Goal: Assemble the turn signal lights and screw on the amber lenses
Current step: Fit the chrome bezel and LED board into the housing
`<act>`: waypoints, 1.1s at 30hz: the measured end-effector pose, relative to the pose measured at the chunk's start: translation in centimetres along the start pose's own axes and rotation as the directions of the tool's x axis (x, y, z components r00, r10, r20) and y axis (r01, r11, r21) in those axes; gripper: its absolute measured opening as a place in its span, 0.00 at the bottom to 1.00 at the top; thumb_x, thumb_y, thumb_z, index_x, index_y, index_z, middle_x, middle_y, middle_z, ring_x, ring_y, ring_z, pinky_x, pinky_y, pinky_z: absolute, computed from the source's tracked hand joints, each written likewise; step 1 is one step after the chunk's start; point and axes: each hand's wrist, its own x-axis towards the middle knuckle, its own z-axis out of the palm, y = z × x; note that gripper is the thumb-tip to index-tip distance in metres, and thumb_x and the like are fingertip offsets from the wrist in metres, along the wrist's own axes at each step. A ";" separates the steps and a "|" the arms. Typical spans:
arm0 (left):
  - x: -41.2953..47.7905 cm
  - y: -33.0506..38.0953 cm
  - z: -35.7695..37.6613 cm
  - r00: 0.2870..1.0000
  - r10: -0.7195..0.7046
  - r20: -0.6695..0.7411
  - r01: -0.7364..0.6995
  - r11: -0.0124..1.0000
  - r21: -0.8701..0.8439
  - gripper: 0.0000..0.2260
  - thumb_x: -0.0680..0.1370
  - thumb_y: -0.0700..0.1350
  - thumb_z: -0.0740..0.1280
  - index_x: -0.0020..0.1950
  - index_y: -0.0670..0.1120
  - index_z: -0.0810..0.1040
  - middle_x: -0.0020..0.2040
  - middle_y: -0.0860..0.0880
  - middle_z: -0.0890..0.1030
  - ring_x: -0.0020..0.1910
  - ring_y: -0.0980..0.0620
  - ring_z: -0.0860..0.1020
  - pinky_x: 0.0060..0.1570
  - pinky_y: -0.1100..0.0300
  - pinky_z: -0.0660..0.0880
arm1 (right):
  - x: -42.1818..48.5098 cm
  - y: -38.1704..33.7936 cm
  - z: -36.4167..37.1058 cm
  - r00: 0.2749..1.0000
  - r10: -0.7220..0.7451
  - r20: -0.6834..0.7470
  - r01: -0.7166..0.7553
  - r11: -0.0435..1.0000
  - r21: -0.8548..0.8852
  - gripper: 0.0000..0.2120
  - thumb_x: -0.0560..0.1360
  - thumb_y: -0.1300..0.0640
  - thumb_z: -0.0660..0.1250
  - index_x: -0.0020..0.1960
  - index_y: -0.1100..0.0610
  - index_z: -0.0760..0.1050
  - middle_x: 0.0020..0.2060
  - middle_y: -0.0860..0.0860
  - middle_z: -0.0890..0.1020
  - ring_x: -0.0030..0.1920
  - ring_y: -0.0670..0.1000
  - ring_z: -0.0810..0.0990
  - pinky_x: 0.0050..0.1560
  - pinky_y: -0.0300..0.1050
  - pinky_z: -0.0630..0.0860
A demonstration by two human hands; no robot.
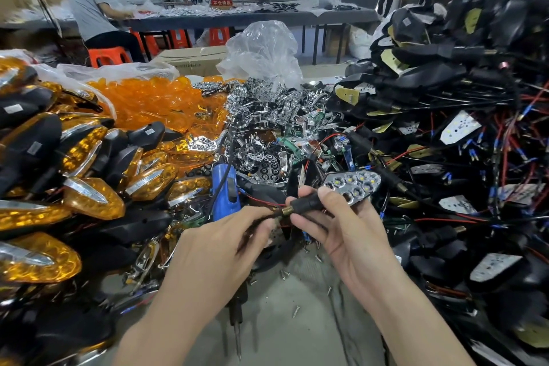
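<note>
The right grip (pixel 350 235) is curled round the black stem (pixel 309 203) of one turn signal light, its chrome reflector (pixel 353 186) bare just above the fingers, while the left grip (pixel 219 244) pinches the wires (pixel 261 202) at the stem's threaded end. Left of both grips lie many finished lights (pixel 92 196); this one, I judge, lacks a lens from the amber lenses (pixel 148 101) beyond the left grip, then screwing with the blue screwdriver (pixel 224 187) just behind it, and unbuilt housings (pixel 445 74) pile up on the right
</note>
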 end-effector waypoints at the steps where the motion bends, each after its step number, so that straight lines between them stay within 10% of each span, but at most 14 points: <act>1: 0.0 -0.1 -0.1 1.000 -0.003 0.003 0.003 1.000 0.003 0.09 0.80 0.58 0.60 0.54 0.60 0.79 0.26 0.68 0.63 0.28 0.70 0.67 0.29 0.75 0.61 | 0.0 -0.1 0.0 1.000 -0.005 -0.008 0.006 1.000 0.002 0.06 0.73 0.58 0.69 0.47 0.59 0.79 0.47 0.61 0.86 0.50 0.64 0.86 0.40 0.45 0.84; 13: -0.3 -2.2 -3.0 0.993 -0.059 0.100 0.058 0.998 0.013 0.14 0.77 0.63 0.58 0.50 0.62 0.82 0.25 0.60 0.74 0.26 0.62 0.73 0.24 0.72 0.63 | -0.1 -1.2 -0.1 0.998 -0.055 -0.005 0.055 0.998 0.031 0.14 0.73 0.59 0.67 0.56 0.64 0.73 0.48 0.62 0.86 0.49 0.63 0.87 0.40 0.46 0.84; 18: -0.2 -2.6 -4.0 0.969 -0.181 0.170 0.164 0.981 0.107 0.06 0.77 0.60 0.63 0.42 0.69 0.78 0.38 0.69 0.79 0.41 0.66 0.77 0.31 0.70 0.68 | 0.1 -1.3 -0.4 0.997 -0.078 -0.016 0.078 0.996 0.039 0.16 0.75 0.59 0.68 0.59 0.64 0.72 0.50 0.63 0.86 0.51 0.64 0.86 0.42 0.47 0.84; 22: 0.2 -1.2 -2.5 0.995 -0.061 0.075 0.050 0.988 0.144 0.15 0.79 0.59 0.57 0.57 0.60 0.81 0.44 0.65 0.77 0.45 0.64 0.73 0.41 0.70 0.67 | 0.1 -0.9 -0.4 0.999 -0.053 0.013 0.053 0.998 0.044 0.11 0.74 0.59 0.69 0.54 0.64 0.75 0.50 0.63 0.85 0.51 0.65 0.86 0.42 0.47 0.84; 33: 0.1 -1.2 0.7 0.993 0.106 0.057 -0.109 0.992 0.058 0.13 0.81 0.53 0.57 0.52 0.52 0.81 0.41 0.62 0.79 0.38 0.59 0.76 0.44 0.59 0.68 | -0.1 -0.3 0.0 0.996 -0.034 0.083 0.036 0.999 -0.022 0.14 0.73 0.59 0.69 0.57 0.61 0.73 0.48 0.61 0.85 0.52 0.65 0.85 0.42 0.49 0.84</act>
